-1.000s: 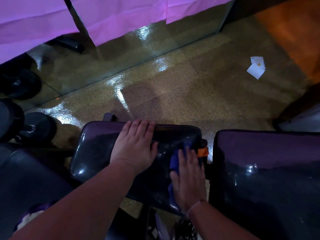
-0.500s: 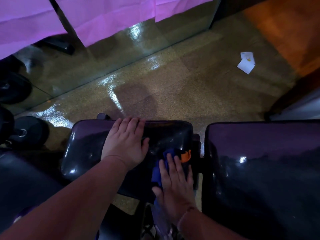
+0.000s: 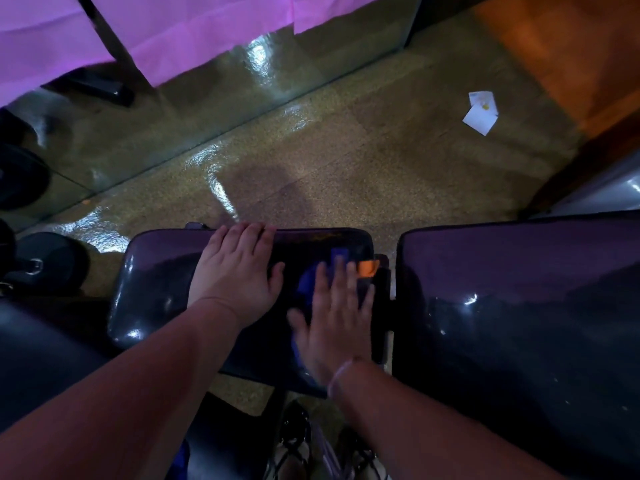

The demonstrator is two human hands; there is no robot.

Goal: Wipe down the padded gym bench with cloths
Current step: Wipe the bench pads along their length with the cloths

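A small dark padded bench seat (image 3: 152,285) lies below me in the middle. My left hand (image 3: 235,275) rests flat on its top, fingers reaching the far edge, holding nothing. My right hand (image 3: 332,317) lies flat, fingers spread, pressing a blue cloth (image 3: 306,285) onto the right part of the pad. The hand is blurred. An orange tab (image 3: 367,269) shows at the cloth's far right corner. A larger dark pad (image 3: 519,306) lies to the right, across a narrow gap.
Shiny speckled floor (image 3: 346,168) stretches ahead. White paper scraps (image 3: 481,112) lie on it at the right. Black weight plates (image 3: 45,261) sit at the left. A mirror base with purple sheets (image 3: 207,29) runs along the back. Another dark pad (image 3: 41,355) fills the lower left.
My right hand slid the blue cloth toward me on the pad, then back toward the far edge. My left hand stayed planted on the pad.
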